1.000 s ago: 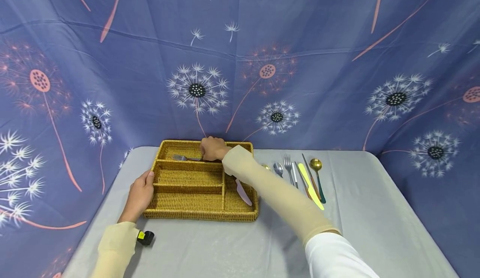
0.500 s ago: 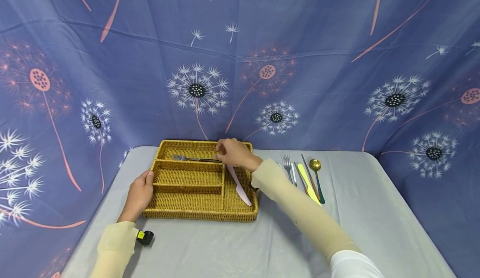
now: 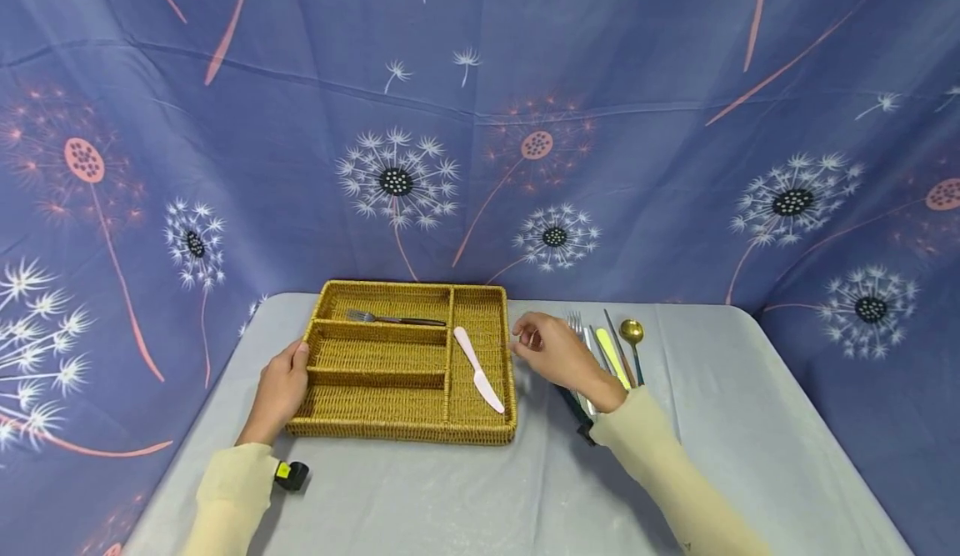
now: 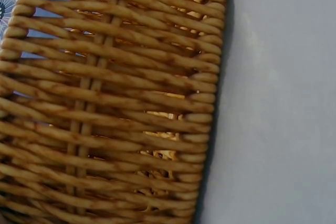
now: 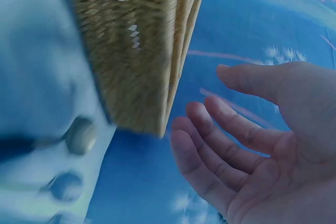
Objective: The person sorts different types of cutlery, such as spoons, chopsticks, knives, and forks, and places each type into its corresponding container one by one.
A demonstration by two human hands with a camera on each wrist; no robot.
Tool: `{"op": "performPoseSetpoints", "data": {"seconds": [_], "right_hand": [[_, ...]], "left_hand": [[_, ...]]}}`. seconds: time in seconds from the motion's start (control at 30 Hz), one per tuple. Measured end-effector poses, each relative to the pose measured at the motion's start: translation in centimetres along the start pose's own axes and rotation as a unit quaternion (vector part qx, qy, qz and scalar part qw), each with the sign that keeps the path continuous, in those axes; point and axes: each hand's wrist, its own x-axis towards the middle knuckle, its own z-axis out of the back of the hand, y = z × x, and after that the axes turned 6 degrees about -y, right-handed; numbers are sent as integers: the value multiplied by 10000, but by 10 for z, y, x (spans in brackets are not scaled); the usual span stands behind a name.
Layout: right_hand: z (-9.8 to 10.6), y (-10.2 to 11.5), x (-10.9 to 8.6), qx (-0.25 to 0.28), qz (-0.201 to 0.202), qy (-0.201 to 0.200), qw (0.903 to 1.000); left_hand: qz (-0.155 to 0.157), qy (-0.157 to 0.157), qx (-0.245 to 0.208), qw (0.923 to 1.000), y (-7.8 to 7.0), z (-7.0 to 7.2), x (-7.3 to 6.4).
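A wicker cutlery tray (image 3: pixel 480 435) with several compartments sits on the table. At its left side my left hand (image 3: pixel 277 393) grips the rim; the left wrist view shows the woven wall (image 4: pixel 121 98) close up. A fork (image 3: pixel 397 320) with a dark handle lies in the tray's back left compartment. The pink knife (image 3: pixel 478 370) lies slanted in the long right compartment. Just beyond the tray's right wall hovers my right hand (image 3: pixel 558 352), fingers loosely bent and holding nothing, partly covering the cutlery. Its bent fingers and thumb stand apart in the right wrist view (image 5: pixel 257 140).
Right of the tray lies a row of cutlery, including a fork (image 3: pixel 575 323), a yellow knife (image 3: pixel 611 356) and a gold spoon (image 3: pixel 632 333). Rounded spoon heads (image 5: pixel 81 136) show blurred in the right wrist view. A patterned blue cloth (image 3: pixel 480 122) hangs behind the table.
My right hand has let go of the dark-handled fork in the back compartment and moved right, out past the tray's right wall. The left hand and the tray stay put.
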Motion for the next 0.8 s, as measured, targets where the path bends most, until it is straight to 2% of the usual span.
{"op": "performPoseSetpoints", "data": {"seconds": [0.23, 0.4, 0.53, 0.8], "right_hand": [[19, -27, -46, -356, -161, -367, 9986], [27, -43, -74, -413, -308, -451, 9977], [33, -54, -89, -442, -447, -547, 9965], [42, -74, -111, -482, -1013, -539, 9922]], "left_hand": [[-156, -224, 96, 9996, 2, 0, 0], [-192, -209, 79, 9996, 2, -1, 1], [-144, -184, 33, 9997, 2, -1, 1], [-54, -117, -29, 9999, 3, -1, -1]]}}
